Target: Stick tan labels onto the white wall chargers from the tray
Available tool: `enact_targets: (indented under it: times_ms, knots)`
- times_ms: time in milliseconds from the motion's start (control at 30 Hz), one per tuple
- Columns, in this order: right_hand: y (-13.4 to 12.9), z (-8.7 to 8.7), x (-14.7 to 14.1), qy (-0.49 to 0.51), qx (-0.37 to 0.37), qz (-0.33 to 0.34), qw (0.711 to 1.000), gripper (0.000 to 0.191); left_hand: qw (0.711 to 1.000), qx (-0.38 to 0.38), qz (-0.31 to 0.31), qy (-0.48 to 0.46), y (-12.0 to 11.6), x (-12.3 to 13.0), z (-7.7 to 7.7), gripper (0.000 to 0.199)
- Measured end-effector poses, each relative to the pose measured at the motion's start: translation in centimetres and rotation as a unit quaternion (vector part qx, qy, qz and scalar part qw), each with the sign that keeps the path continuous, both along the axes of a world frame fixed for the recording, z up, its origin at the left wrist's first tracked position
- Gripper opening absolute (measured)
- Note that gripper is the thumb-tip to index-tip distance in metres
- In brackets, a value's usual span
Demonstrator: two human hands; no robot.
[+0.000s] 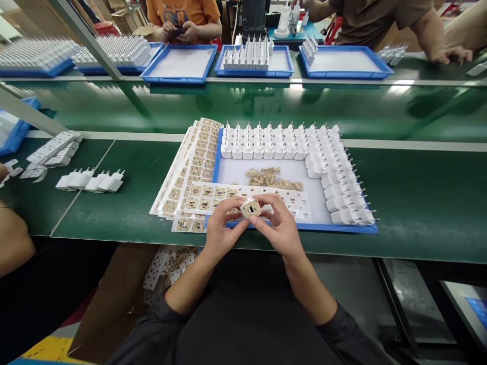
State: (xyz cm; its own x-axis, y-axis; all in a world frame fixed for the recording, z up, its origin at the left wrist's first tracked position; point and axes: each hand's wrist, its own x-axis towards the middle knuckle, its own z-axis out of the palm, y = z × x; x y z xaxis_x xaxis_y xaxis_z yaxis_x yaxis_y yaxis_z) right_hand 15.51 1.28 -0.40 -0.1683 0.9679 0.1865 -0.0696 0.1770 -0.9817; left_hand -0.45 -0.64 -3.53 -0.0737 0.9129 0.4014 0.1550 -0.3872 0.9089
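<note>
Slippage looked the likeliest trouble; the small white charger (250, 208), its tan face turned toward the camera, was held only by fingertips above the near side of the blue tray (323, 227), and a loosened pinch could have dropped it onto the label sheet (249, 192) beneath or off the near edge of the green bench (414, 203); uneven thumb pressure might have creased or shifted the tan layer; crumpled tan scraps (266, 177) lay in the tray just beyond, so a stray piece could have clung to the charger if it brushed them; a careless sweep to the right might have knocked the ranked chargers (335, 182) out of line; as for pose, the left hand (224, 227) pinched the charger's left side between thumb and index finger; the right hand (280, 228) pinched the opposite side, its thumb near the lower corner; both thumbs pointed inward, the remaining fingers curled and partly hidden; the forearms slanted in from either side of the body, wrists close to the bench edge.
</note>
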Motion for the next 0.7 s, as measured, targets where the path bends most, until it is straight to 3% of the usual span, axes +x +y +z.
enact_targets:
  times_ms: [67,233,433,600,700]
  knots:
    - [0.2,-0.3,0.2,0.042,-0.023,0.026,0.999,0.025,1.0,0.013,0.0,-0.005,0.0,0.0,-0.2,0.034]
    - [0.3,-0.4,-0.5,0.073,-0.028,-0.024,0.997,0.012,0.993,0.099,0.029,0.056,0.2,0.4,-0.1,0.034]
    - [0.1,-0.1,-1.4,0.116,-0.029,-0.041,0.992,0.007,0.95,0.223,0.099,0.195,0.4,0.5,0.4,0.038]
    - [0.2,-0.2,-1.5,0.124,-0.05,-0.041,0.99,0.007,0.937,0.243,0.115,0.221,0.4,0.4,0.3,0.037]
    - [0.2,-0.2,-1.3,0.134,-0.063,-0.028,0.989,0.01,0.944,0.237,0.106,0.201,0.4,0.4,0.2,0.038]
